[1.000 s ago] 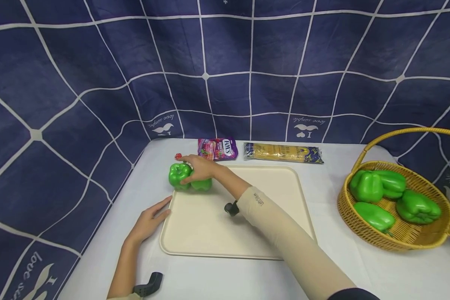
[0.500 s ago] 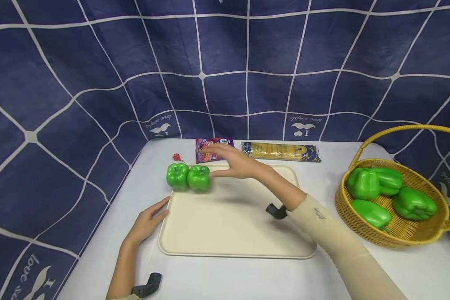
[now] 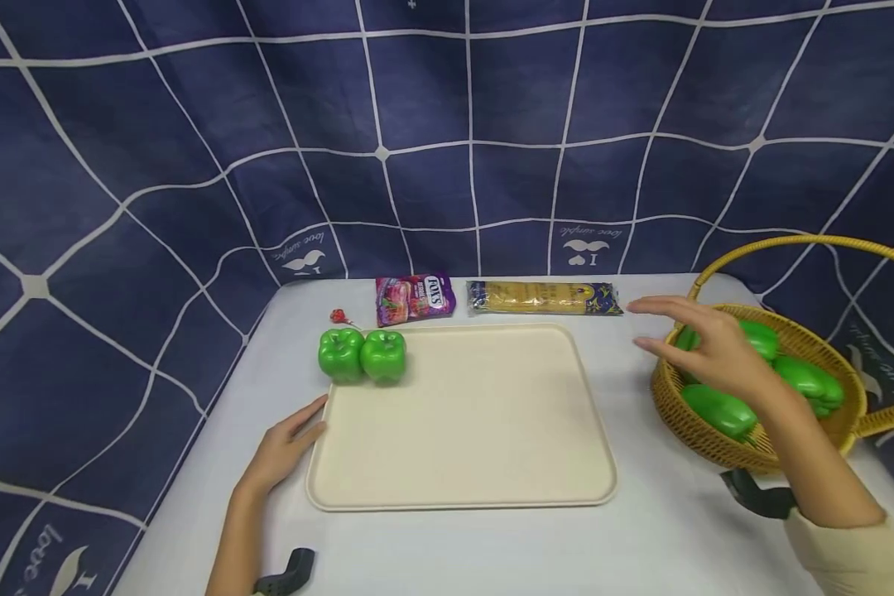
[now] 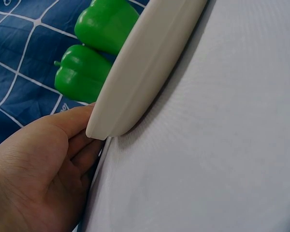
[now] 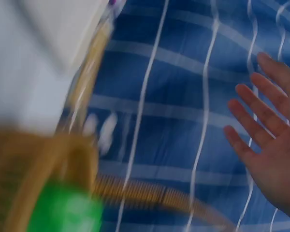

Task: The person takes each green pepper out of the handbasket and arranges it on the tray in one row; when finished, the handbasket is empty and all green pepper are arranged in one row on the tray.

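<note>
Two green bell peppers (image 3: 384, 357) stand side by side at the far left corner of a cream tray (image 3: 462, 430). My left hand (image 3: 279, 451) rests against the tray's left edge, its fingertips touching the rim; the left wrist view shows the same hand (image 4: 43, 169) beside the tray's edge. Over the left part of a wicker basket (image 3: 760, 310) hangs my right hand (image 3: 715, 343), thumb and fingers spread apart with nothing between them. Several green bell peppers (image 3: 718, 410) lie in the basket, partly hidden by that hand. In the right wrist view the right hand (image 5: 275, 116) has its fingers extended.
Behind the tray lie a purple candy bag (image 3: 415, 299) and a long yellow pasta packet (image 3: 544, 298). A small red item (image 3: 338, 316) sits near the left bag. The basket's handle (image 3: 812, 240) arches up high. A dark blue checked cloth (image 3: 432, 108) hangs behind.
My right hand has let go of the green bell pepper on the tray and swung right to the basket. The left hand keeps its place at the tray's edge.
</note>
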A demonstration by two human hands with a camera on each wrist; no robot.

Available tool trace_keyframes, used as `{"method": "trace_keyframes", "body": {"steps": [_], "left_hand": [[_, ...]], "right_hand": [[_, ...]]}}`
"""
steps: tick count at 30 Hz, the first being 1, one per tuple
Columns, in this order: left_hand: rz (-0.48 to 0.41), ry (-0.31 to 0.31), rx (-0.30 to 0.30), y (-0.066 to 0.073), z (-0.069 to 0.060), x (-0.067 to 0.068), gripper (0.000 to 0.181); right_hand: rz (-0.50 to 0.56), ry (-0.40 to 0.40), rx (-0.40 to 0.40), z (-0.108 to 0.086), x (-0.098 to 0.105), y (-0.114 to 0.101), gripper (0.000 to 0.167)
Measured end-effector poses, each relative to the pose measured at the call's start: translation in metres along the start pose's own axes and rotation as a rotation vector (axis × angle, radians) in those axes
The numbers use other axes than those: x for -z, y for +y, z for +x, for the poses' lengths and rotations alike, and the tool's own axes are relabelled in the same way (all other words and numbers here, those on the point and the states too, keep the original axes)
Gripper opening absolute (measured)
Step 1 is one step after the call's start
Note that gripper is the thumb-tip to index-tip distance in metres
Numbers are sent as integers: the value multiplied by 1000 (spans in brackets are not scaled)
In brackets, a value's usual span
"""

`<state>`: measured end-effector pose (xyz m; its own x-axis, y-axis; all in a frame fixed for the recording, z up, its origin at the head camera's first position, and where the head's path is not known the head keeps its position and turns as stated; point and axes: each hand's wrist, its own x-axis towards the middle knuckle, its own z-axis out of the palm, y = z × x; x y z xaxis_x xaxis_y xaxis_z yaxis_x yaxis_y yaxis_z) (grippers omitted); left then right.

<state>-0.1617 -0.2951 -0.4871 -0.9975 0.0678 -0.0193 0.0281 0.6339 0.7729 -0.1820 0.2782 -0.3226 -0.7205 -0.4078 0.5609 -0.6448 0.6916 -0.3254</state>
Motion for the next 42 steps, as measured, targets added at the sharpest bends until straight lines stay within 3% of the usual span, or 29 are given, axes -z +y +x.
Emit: {"method": "trace_keyframes", "body": {"steps": [7,11,13,17,21,31,42], "left_hand": [[13,2,-2,0,-1,2,53],[7,-2,-8,-1,0,0,53],[7,-2,-10,-1,0,0,53],[9,5,-12,-1,0,0,53],[12,2,-11,-3,0,0,53],[0,9,-8,-4,0,-1,54],[14,9,-8,-2,0,-1,53]], "right_hand": [[-38,33,-368,-76,30,33,49],[-30,-60,-532,-109,33,43,53],[-26,-139,-567,-120,33,47,58],[20,-282,-594,-131,30,55,68],[47,-352,-605,-137,27,61,72],[86,-395,-541,-139,23,74,58],[186,-446,-597,-137,23,80,61]]}}
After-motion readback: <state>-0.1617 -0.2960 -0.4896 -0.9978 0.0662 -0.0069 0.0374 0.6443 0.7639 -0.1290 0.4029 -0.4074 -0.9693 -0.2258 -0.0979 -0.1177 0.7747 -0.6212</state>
